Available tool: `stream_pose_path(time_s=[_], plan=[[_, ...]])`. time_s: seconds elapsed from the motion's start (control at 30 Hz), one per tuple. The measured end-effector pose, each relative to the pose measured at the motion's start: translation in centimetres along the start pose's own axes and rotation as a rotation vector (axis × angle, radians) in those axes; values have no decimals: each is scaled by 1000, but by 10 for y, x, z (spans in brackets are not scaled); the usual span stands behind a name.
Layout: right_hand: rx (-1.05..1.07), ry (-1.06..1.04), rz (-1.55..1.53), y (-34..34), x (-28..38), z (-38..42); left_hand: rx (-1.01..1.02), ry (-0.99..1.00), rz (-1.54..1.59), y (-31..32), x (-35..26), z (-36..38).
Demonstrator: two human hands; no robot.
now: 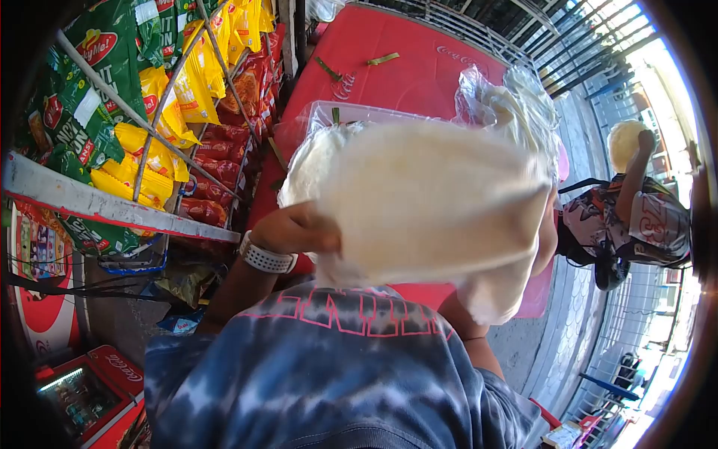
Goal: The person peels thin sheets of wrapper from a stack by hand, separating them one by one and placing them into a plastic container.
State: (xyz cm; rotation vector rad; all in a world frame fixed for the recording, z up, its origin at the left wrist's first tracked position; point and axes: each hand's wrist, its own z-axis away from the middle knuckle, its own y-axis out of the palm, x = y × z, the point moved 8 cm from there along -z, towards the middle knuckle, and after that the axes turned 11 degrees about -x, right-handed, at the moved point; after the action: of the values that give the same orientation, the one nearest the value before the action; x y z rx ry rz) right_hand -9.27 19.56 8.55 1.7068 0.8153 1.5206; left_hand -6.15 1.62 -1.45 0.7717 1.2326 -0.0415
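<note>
A wide, thin, pale sheet [426, 202], smeared by motion, is spread in front of my chest. My left hand [299, 228], with a white band on its wrist, pinches the sheet's left edge. The sheet hides my right hand; only my right forearm shows below its drooping lower right corner. Behind the sheet, at its left, a stack of pale round sheets [318, 161] lies by a clear plastic container [374, 113] on the red table [404, 37]. Crumpled clear plastic [512, 105] lies at the table's right side.
Hanging snack packs [179, 97] and a metal rail [127, 209] stand close on the left. Green strips [383, 59] lie on the table. At the right, beyond the table, a person [628, 217] holds up a pale round sheet [627, 144].
</note>
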Motion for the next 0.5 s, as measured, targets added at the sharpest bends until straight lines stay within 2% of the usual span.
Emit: stream_pose_path(time_s=[0.03, 0.1, 0.17, 0.2, 0.23, 0.3, 0.37, 0.5], plan=[[-116, -11, 68, -9, 2, -5, -121, 37, 86, -10, -9, -3], [-182, -105, 472, -13, 6, -34, -364, 112, 251, -33, -25, -9], [-124, -84, 557, -50, -2, -73, -307, -4, 492, -29, -26, -24], [-188, -160, 667, -71, 2, -75, -277, -54, 610, -26, -26, -28], [-247, -238, 774, -82, 7, -75, -351, -25, 588, -36, -24, -28], [-271, -227, 726, -91, 10, -66, -513, 24, 546, -61, -6, -20], [-195, -180, 809, -82, -1, -55, -532, 16, 501, -69, 6, -9], [133, -34, 1065, -54, -63, -30, -616, 44, 450, -65, 4, -4]])
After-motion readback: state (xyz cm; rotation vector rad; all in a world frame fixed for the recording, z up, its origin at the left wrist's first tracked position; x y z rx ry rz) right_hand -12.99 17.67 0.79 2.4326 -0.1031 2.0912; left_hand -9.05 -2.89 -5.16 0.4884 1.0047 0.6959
